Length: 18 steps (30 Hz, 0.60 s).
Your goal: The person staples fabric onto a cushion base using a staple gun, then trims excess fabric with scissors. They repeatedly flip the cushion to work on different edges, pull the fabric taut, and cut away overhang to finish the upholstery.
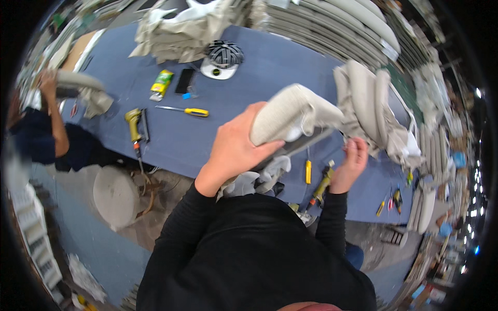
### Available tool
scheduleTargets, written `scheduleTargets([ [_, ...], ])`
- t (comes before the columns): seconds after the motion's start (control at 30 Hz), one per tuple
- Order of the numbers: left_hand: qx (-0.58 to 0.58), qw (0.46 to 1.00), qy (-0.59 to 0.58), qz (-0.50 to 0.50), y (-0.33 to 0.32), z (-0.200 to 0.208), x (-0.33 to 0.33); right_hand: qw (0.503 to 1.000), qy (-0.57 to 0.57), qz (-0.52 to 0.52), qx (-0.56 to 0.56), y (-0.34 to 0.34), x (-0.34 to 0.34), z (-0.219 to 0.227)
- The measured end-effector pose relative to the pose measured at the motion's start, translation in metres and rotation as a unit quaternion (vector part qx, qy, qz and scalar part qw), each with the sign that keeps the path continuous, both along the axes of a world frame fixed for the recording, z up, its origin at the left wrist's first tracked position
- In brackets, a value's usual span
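Observation:
My left hand (236,140) is closed round the end of a padded piece covered in beige fabric (290,111), thumb below and fingers behind. The piece is held up over the table, tilted, with loose fabric folded at its right end and a dark underside showing. My right hand (351,165) is just right of that piece, fingers loosely bent, and nothing shows in it. Below, between the hands, lie a yellow-handled screwdriver (308,172) and an olive-green air staple gun (322,185). Pale crumpled material (275,171) hangs under the piece, partly hidden by my left hand.
The blue-grey table (171,140) carries a cap (225,54), a phone (184,81), a yellow-green packet (162,84), another screwdriver (194,111) and another staple gun (134,124). Beige covered pieces (365,98) are piled at right. A co-worker's arm (58,122) is at far left, near a stool (115,197).

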State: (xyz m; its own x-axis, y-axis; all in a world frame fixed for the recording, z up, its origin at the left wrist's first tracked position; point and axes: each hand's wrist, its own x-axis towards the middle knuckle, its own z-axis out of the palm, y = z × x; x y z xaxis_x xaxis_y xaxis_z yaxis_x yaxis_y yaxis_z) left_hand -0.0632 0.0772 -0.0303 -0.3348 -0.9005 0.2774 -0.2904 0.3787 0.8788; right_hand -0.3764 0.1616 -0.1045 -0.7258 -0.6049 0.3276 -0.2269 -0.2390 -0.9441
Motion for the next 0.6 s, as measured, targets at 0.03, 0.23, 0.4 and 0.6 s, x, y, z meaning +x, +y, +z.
scheduleTargets([
  [0.03, 0.005, 1.000, -0.004, 0.024, -0.001, 0.002, -0.007, 0.996, 0.049, 0.059, 0.035, 0.006, 0.023, 0.017],
  [0.23, -0.003, 1.000, 0.006, 0.006, -0.013, -0.001, -0.021, 0.959, 0.148, 0.232, 0.072, 0.007, 0.087, 0.074],
  [0.4, -0.005, 1.000, -0.006, 0.006, -0.005, 0.003, -0.034, 0.957, 0.232, 0.170, 0.047, -0.005, 0.100, 0.074],
  [0.6, -0.047, 0.998, -0.032, -0.021, 0.008, 0.009, -0.036, 0.976, 0.179, 0.105, -0.066, 0.000, 0.091, 0.058],
])
